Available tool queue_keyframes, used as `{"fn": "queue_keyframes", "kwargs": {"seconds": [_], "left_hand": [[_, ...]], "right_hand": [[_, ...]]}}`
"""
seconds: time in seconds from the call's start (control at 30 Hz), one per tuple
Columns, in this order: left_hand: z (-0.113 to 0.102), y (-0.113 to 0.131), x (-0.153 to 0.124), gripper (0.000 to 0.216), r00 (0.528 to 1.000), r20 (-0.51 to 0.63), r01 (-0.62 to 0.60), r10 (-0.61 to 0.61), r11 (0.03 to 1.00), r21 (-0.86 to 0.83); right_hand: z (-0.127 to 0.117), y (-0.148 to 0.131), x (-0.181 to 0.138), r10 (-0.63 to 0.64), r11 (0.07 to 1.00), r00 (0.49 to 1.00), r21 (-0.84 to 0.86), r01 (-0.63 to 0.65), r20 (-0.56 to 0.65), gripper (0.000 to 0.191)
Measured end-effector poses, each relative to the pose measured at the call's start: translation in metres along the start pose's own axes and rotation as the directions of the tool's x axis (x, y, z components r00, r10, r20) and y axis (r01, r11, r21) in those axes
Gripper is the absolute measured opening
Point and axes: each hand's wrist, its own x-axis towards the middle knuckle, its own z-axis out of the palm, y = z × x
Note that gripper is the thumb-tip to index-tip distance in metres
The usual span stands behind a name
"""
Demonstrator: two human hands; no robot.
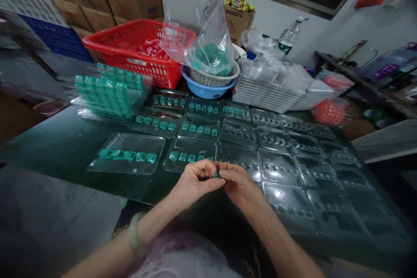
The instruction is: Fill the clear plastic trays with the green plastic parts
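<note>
My left hand (195,179) and my right hand (240,184) meet above the near edge of the table, fingertips pinched together. Between them is a small green piece (216,174), mostly covered by the fingers, so its exact shape cannot be made out. Just beyond the hands lies a clear plastic tray (169,166) with a row of green pieces in its hollows, the right end of the row partly behind my fingers. To its left, another clear tray (110,141) carries a similar row of green pieces (129,155).
More clear trays (280,167) without green pieces spread rightward. Stacked filled trays (104,95) stand at left. Behind are a red basket (156,69), a blue basin (208,91) under a grey colander (211,79) with bagged green pieces, and stacked clear trays (263,93).
</note>
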Motion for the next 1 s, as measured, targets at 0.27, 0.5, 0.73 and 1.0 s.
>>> {"fn": "queue_keyframes", "kwargs": {"seconds": [0.27, 0.5, 0.73, 1.0], "left_hand": [[0.006, 0.004, -0.003, 0.012, 0.997, -0.069, -0.037, 0.046, 0.992, 0.119], [0.003, 0.003, 0.004, 0.02, 0.945, -0.038, 0.291, -0.323, 0.892, -0.345], [0.0, 0.002, 0.012, 0.016, 0.893, 0.029, 0.391, -0.45, 0.739, -0.548], [0.0, 0.002, 0.02, 0.018, 0.833, 0.095, 0.477, -0.545, 0.62, -0.623]], "right_hand": [[-0.003, 0.005, 0.007, 0.012, 0.996, 0.997, 0.086, -0.006, -0.075, 0.008], [-0.003, -0.008, -0.004, -0.269, 0.9, 0.956, -0.384, 0.207, -0.116, 0.008], [-0.001, -0.023, -0.012, -0.45, 0.473, 0.881, -0.798, 0.373, 0.145, 0.017], [-0.011, -0.036, -0.003, -0.441, 0.227, 0.867, -0.906, 0.358, 0.232, 0.02]]}}
